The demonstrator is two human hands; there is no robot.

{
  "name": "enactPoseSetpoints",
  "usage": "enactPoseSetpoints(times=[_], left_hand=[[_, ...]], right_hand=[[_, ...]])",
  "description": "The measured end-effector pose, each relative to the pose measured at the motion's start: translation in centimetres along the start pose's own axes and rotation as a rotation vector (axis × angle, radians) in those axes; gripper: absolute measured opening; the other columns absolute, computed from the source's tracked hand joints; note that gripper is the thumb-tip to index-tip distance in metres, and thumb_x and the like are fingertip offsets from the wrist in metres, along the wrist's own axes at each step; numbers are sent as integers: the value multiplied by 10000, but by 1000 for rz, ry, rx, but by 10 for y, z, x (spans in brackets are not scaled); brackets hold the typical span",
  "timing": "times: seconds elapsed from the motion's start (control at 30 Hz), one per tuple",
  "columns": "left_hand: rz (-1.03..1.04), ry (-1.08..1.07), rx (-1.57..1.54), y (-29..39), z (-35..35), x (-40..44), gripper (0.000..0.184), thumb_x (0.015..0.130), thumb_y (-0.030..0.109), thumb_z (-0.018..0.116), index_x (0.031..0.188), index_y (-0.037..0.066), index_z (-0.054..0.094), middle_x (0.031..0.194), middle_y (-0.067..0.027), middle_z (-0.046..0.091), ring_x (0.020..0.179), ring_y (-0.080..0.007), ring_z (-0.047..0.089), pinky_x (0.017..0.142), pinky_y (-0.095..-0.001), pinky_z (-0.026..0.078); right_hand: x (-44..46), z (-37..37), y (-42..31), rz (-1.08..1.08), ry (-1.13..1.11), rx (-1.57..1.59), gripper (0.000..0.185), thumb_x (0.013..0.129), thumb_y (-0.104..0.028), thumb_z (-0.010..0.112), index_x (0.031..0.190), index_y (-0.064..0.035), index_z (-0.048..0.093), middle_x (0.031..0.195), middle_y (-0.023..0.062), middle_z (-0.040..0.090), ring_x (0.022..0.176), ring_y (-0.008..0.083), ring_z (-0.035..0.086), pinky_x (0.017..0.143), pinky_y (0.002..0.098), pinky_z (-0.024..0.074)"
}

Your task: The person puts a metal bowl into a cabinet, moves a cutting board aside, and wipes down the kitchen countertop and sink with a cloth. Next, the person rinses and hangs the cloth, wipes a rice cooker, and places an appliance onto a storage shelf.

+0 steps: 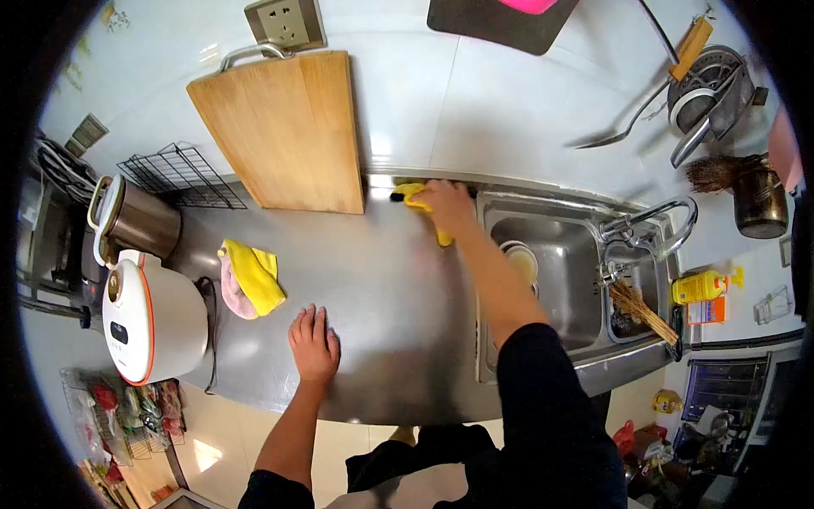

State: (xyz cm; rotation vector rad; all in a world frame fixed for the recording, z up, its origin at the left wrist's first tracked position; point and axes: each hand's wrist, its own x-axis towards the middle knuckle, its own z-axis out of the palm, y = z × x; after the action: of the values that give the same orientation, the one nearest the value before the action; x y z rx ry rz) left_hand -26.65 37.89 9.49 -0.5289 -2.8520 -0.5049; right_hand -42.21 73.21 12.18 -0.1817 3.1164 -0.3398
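Yellow cleaning cloth (413,192) sits bunched in your right hand (448,206), fingers closed, at the steel countertop's (381,271) rear; your left hand (314,348) lies palm-down, fingers slightly spread, likely bracing your reach.

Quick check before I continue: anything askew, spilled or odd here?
The black cord trails loose beside the white cooker to the front edge of the counter, where it might snag. No clear spill or damage shows.
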Motion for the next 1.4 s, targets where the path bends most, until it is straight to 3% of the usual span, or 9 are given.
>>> enactPoseSetpoints(times=[0.23,0.67,0.8,0.9,1.0,1.1,1.23,1.3,1.4], left_hand=[[22,49,28,-1,2,-3,443,828,140,543,1252,17,506,1302,-172,472,1231,-362,405,1034,-498,297],[69,108,36,-9,12,-8,439,848,161,522,1265,28,506,1310,-168,472,1241,-352,396,1048,-497,283],[83,80,104,-12,18,-9,454,861,162,515,1294,29,480,1335,-170,451,1252,-352,393,1044,-502,291],[50,69,103,-10,25,-11,474,860,180,529,1303,24,468,1342,-207,431,1253,-377,386,1041,-515,285],[-13,-51,-17,25,21,-24,499,851,202,553,1304,13,463,1341,-253,411,1256,-408,367,1051,-520,262],[38,-113,-115,72,23,-41,531,839,221,580,1317,27,455,1374,-265,360,1278,-421,325,1065,-535,220],[118,-210,-164,121,21,-33,543,841,228,583,1336,53,443,1407,-242,326,1312,-415,283,1070,-551,193],[79,-192,-152,136,31,-28,546,843,230,583,1340,56,439,1409,-237,327,1317,-414,278,1073,-551,190],[70,-97,-86,144,53,-35,549,838,226,574,1340,53,434,1408,-232,339,1323,-412,274,1081,-560,181]], right_hand=[[-114,20,-22,38,332,101,304,809,-137,545,1088,-180,659,1195,124,556,1092,356,481,963,485,353],[-413,27,-114,-67,179,160,271,754,-75,556,961,-178,696,1078,58,590,1076,280,505,950,438,358],[-486,34,-2,171,359,195,259,762,-46,550,924,-183,698,968,86,614,978,310,547,881,438,391],[-517,-4,59,666,361,-220,351,747,10,562,1060,-119,656,926,132,599,910,337,548,835,465,420],[-515,-8,113,925,482,-63,328,794,39,538,1089,-69,632,937,109,618,862,306,587,780,442,474],[-479,13,123,1084,1051,1165,246,898,12,483,1118,-39,577,993,38,613,872,159,587,758,308,499],[-381,1,73,859,772,1835,153,915,-46,509,1051,-46,580,884,43,619,694,189,605,591,335,516],[-323,4,63,1061,842,1827,224,923,-113,541,1133,-43,568,958,51,612,808,196,612,700,325,521],[-253,13,81,881,741,2040,315,958,-159,496,1245,-32,479,1127,91,549,979,217,571,809,333,492]])
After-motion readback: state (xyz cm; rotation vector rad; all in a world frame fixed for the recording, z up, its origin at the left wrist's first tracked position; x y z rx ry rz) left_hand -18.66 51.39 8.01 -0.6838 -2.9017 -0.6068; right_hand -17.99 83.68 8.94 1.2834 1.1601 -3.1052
